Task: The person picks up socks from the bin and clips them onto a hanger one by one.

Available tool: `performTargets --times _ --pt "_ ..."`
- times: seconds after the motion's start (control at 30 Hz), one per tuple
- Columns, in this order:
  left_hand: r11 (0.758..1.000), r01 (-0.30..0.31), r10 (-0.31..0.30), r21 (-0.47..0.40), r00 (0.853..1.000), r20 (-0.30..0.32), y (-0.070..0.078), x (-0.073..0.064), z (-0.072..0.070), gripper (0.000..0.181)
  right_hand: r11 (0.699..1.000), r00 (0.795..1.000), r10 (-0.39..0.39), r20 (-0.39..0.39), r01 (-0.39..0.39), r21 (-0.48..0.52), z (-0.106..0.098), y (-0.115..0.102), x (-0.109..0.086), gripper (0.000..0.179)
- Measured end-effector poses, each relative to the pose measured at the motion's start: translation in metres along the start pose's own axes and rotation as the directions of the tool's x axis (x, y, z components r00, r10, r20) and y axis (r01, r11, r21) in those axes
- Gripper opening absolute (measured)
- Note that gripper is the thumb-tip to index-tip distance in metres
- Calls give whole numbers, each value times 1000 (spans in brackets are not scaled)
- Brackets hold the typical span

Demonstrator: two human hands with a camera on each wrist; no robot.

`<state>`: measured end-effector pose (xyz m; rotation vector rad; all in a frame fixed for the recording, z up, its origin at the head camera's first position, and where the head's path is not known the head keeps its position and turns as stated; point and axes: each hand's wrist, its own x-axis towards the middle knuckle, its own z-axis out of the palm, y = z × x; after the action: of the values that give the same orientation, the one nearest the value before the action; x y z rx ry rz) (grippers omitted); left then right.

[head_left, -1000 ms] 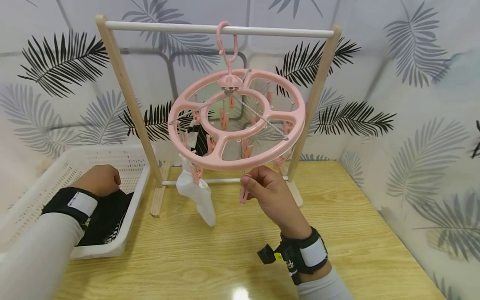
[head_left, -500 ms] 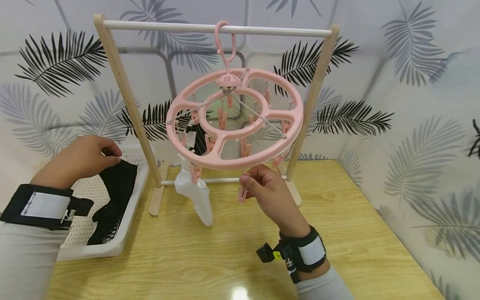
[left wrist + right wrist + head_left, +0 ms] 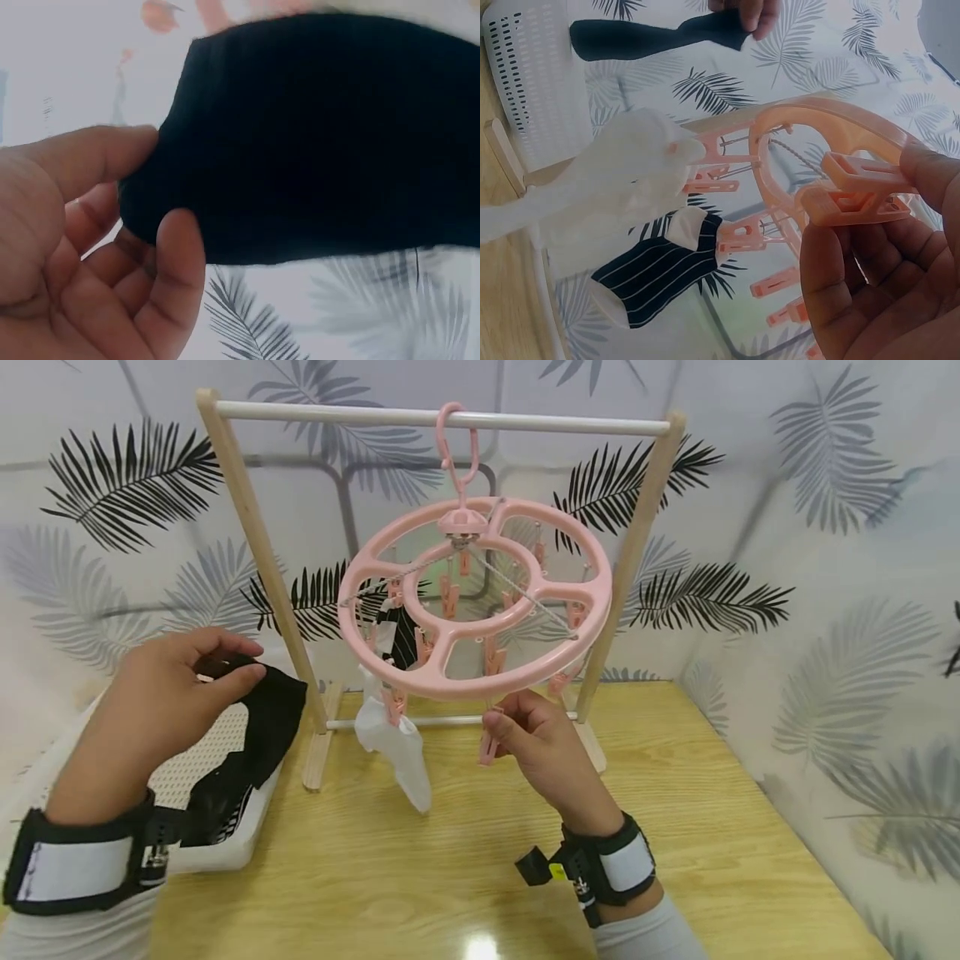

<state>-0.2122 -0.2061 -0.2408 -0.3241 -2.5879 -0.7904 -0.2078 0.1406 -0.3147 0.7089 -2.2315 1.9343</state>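
Observation:
My left hand (image 3: 168, 702) pinches a black sock (image 3: 273, 718) by one end, raised over the basket's right side. In the left wrist view, the sock (image 3: 315, 142) spreads out flat from the thumb and fingers. My right hand (image 3: 547, 756) pinches a pink clothes peg (image 3: 488, 745) at the front rim of the round pink drying hanger (image 3: 427, 681). Seen from the right wrist, this peg (image 3: 862, 199) sits between thumb and fingers. A white sock (image 3: 397, 756) hangs from the hanger's left front, and a black sock with white stripes (image 3: 660, 274) hangs behind it.
The hanger hooks over the white bar (image 3: 337, 414) of a wooden-legged rack (image 3: 258, 539). At left stands a white perforated basket (image 3: 243, 852), with dark, partly striped fabric (image 3: 210, 802) inside. Several other pegs dangle under the hanger. A patterned wall covering backs the wooden table (image 3: 420, 893).
My left hand has come up out of the basket with the black sock and moved right, toward the rack. The right hand stays at the peg.

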Motion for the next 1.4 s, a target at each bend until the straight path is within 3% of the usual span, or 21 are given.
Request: performTargets --times 0.17,0.37,0.63,0.97,1.27,1.4 --pt "989 -13 2 -144 997 -78 29 -24 32 23 1000 1000 20 -13 -20 2 -3 1 -2 25" --pt "956 -7 7 -292 1000 0 58 -39 72 21 1000 1000 2 -24 -3 -12 -4 5 -3 24" --pt "940 -18 40 -342 998 57 82 -47 108 17 997 999 -45 -29 46 58 6 6 1 22" --pt "897 -33 89 -441 990 107 94 -52 127 13 999 997 -45 -55 46 19 9 1 1 24" --pt "884 -51 101 -464 992 82 94 -50 133 9 997 997 -59 -54 61 41 9 3 1 26" --pt "864 -48 99 -501 992 76 94 -50 138 8 998 997 -53 -59 55 37 9 3 0 26"
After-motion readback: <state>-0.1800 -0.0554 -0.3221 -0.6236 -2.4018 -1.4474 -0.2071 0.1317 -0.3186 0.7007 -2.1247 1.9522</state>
